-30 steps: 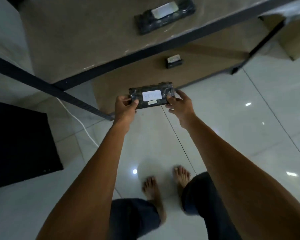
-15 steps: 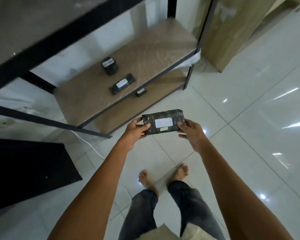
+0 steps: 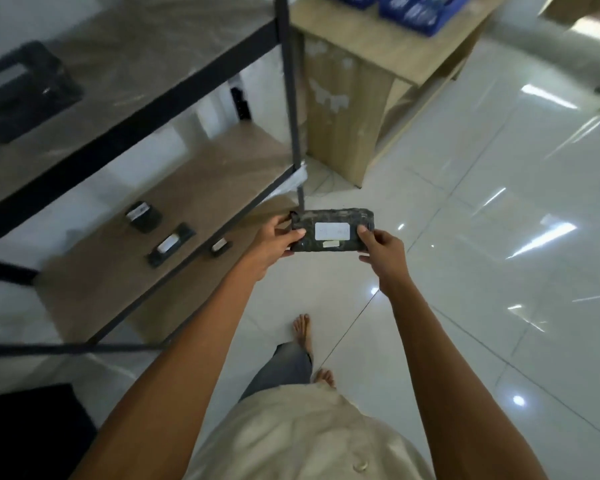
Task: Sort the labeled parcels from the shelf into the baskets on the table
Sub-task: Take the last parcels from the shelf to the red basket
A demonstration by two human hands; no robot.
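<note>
You held one black labeled parcel (image 3: 331,230) out over the floor, left hand (image 3: 274,244) and right hand (image 3: 381,251) pinching its ends, while other parcels (image 3: 168,244) sat unsorted on the shelf (image 3: 222,188) and the blue baskets (image 3: 413,8) waited on the tabletop (image 3: 378,39) ahead.

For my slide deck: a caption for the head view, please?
Labeled black parcel held by left hand and right hand beside the shelf.

Between left hand (image 3: 274,244) and right hand (image 3: 383,252), the parcel (image 3: 329,218) wears crinkled, glossy plastic wrap with a matt white paper label (image 3: 332,231). Left of them, wood-grain shelf boards (image 3: 201,188) in a black metal frame (image 3: 293,98). Below, glossy floor tiles (image 3: 482,244).
</note>
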